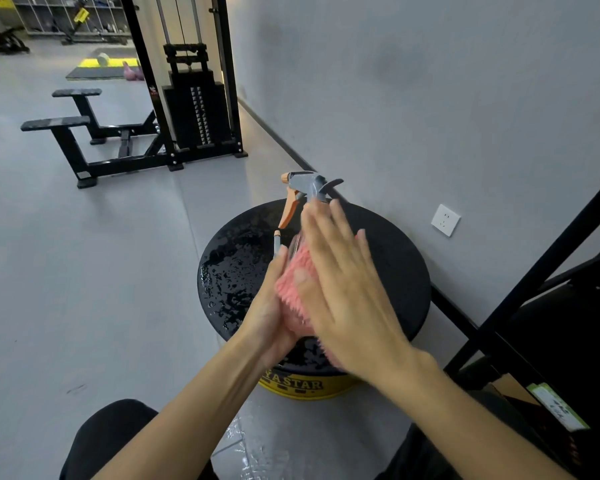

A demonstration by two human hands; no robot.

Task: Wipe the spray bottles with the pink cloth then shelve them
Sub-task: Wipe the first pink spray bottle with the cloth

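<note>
A clear spray bottle (305, 187) with a grey head and an orange trigger is held tilted above a round black stool (388, 258). A fluffy pink cloth (297, 271) wraps its body. My left hand (269, 311) grips the wrapped bottle from below and from the left, thumb up along its side. My right hand (343, 289) lies flat on the cloth from the right, fingers straight and blurred. A small grey nozzle with an orange tip (277, 241) shows just left of the bottle; I cannot tell what it belongs to.
The stool top is wet and has a yellow rim (291, 388). A black shelf frame (548, 292) stands at the right against the grey wall with a white socket (445, 220). A black cable machine (194, 109) stands further back. A wet patch (257, 445) lies on the floor.
</note>
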